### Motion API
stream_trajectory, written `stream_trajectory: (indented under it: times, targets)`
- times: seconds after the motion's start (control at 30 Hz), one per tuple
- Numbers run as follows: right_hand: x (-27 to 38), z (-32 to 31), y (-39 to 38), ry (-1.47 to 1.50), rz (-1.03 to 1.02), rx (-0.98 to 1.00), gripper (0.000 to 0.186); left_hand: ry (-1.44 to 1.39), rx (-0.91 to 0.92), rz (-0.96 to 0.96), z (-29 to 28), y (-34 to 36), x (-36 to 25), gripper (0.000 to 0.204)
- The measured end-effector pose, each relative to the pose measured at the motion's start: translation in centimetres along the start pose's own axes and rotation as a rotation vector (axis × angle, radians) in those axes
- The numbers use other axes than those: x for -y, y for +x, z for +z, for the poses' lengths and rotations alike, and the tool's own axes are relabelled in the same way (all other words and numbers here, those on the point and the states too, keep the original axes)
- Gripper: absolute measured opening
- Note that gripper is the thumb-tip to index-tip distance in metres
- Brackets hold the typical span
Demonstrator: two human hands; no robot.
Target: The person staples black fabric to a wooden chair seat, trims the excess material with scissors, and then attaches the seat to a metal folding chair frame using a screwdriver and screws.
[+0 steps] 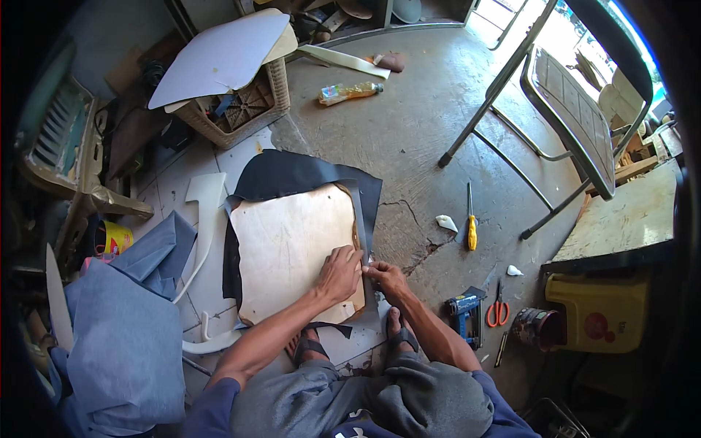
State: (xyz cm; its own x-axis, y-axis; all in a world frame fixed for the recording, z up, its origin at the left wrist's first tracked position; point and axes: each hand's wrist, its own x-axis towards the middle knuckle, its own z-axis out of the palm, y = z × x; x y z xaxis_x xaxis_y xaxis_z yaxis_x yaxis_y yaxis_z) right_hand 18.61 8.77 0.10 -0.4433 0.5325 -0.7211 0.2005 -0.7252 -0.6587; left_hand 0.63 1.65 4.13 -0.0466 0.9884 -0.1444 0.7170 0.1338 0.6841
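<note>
A pale plywood panel [288, 252] with rounded corners lies on the floor in front of me, on top of a sheet of black upholstery material [292, 169] that sticks out around it. My left hand [340, 276] rests on the panel near its right edge, fingers stretched toward that edge. Just beside it, my right hand [387, 281] pinches the rim of the black material at the panel's right side. A blue staple gun [464, 320] lies to the right of my right forearm, next to orange-handled scissors [498, 312].
A yellow-handled screwdriver [472, 230] lies right of the panel. Grey-blue fabric [128, 343] is heaped at the left. A basket [274, 91] topped by a white board stands at the far left, near a plastic bottle [350, 93]. A folding chair [569, 109] and yellow container [595, 310] are rightward.
</note>
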Motion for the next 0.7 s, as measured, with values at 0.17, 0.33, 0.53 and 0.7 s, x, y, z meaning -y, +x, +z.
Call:
stream_trajectory:
  times: [0.17, 0.33, 0.53, 0.7]
  targets:
    - [-0.6, 1.2, 0.1, -0.282, -0.136, -0.243, 0.019, 0.289, -0.094, -0.025, 2.1, -3.5, 2.0, 0.065]
    - [-1.4, 2.5, -0.2, -0.643, -0.47, -0.345, 0.022, 0.302, -0.093, -0.02, 2.9, -4.0, 3.5, 0.069]
    - [-4.2, 4.9, -1.4, -1.01, -0.754, -0.178, 0.019, 0.185, -0.043, 0.037, 2.2, -4.1, 3.6, 0.072]
    - [-5.7, 5.0, -2.1, -0.991, -0.843, -0.004, 0.039, 0.468, 0.248, 0.237, -0.9, -3.5, 2.5, 0.088]
